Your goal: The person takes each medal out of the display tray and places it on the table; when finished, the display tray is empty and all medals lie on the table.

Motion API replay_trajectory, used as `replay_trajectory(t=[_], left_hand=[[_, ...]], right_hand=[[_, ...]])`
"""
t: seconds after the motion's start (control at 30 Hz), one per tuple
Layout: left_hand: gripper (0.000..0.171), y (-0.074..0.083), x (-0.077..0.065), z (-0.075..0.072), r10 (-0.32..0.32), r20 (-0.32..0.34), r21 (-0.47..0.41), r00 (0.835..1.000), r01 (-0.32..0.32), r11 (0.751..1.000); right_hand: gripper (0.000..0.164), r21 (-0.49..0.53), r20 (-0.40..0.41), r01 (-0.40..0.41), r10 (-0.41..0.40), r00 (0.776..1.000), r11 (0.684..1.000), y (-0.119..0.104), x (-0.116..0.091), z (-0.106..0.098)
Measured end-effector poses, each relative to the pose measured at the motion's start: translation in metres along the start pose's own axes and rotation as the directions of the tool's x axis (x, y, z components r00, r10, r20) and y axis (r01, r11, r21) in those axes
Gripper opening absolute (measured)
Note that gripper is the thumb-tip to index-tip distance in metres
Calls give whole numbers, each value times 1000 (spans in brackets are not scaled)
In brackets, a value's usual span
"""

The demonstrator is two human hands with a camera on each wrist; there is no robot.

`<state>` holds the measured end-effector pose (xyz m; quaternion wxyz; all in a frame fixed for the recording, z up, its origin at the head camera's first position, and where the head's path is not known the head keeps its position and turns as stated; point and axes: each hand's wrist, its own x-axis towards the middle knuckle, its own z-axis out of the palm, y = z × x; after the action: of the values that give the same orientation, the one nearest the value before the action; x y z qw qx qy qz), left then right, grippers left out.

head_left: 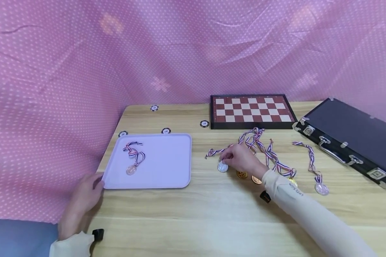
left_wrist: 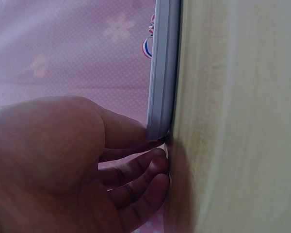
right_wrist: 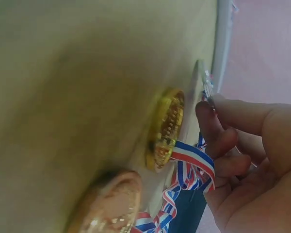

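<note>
My right hand (head_left: 242, 159) is over the medals right of the tray. Its thumb and index finger pinch the upper edge of a silver medal (head_left: 223, 166), whose striped ribbon trails to the left. In the right wrist view a gold medal (right_wrist: 166, 128) and a bronze medal (right_wrist: 111, 204) lie close by with red, white and blue ribbons. My left hand (head_left: 85, 192) holds the near left corner of a pale lavender tray (head_left: 167, 160), thumb at the rim and the other fingers curled below it. Inside the tray lies one ribboned medal (head_left: 131, 170), silvery or pinkish.
Farther right lie another gold medal (head_left: 292, 182), partly behind the sleeve, and a silver medal (head_left: 321, 189). A black case (head_left: 357, 132) stands at the right edge. A chessboard (head_left: 252, 110) is at the back, with several poker chips (head_left: 204, 123) left of it.
</note>
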<state>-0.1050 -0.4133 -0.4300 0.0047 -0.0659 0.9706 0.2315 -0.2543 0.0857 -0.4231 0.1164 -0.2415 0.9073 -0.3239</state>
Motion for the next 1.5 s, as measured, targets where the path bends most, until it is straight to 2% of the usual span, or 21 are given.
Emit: replay_trajectory(t=[0.1,0.37,0.57,0.67,0.77,0.87,0.93,1.03,1.1,1.2,1.27,1.4,1.5], left_hand=[[40,0,1,0,4,-3,2,1000,-4,1000],[40,-1,3,1,4,2,-1,1000,-4,1000],[41,-7,-4,-1,-16,16,-13,1000,16,1000],[41,-9,-8,-3,-13,13,-11,1000,13,1000],[40,-8,-7,-3,5,1,-7,1000,-5,1000],[40,-7,-3,-1,23,-10,-9,1000,-23,1000],[39,-6,-1,1,32,-17,-11,999,-32,999],[38,-7,0,4,36,-31,-9,999,-37,999],[38,-8,-1,5,33,-35,-11,999,-33,999],[38,-8,-2,6,25,-35,-10,999,-25,1000],[39,-7,-2,7,9,-28,-13,1000,-10,1000],[39,-4,-2,4,3,-37,-12,999,-4,1000],[38,-2,-2,-1,11,-50,-9,999,-11,1000]], right_hand=[[12,-54,5,43,-42,999,998,-1,-3,3],[13,-30,48,62,-60,997,998,0,-9,5],[13,-26,33,50,-49,998,998,-2,-8,9],[13,-13,-27,21,-21,999,1000,-19,-1,10],[13,54,-80,41,-37,996,998,-54,17,14],[14,109,-52,88,-83,995,990,-102,44,31],[15,135,-1,96,-97,995,986,-133,63,52],[15,135,89,38,-51,995,990,-169,89,90],[12,111,135,-10,-5,991,994,-186,103,115],[10,61,166,-64,53,985,996,-197,117,141],[11,29,137,-79,74,988,996,-197,125,150],[19,53,59,-92,88,994,994,-193,139,155],[20,79,43,-71,68,997,994,-192,146,158]])
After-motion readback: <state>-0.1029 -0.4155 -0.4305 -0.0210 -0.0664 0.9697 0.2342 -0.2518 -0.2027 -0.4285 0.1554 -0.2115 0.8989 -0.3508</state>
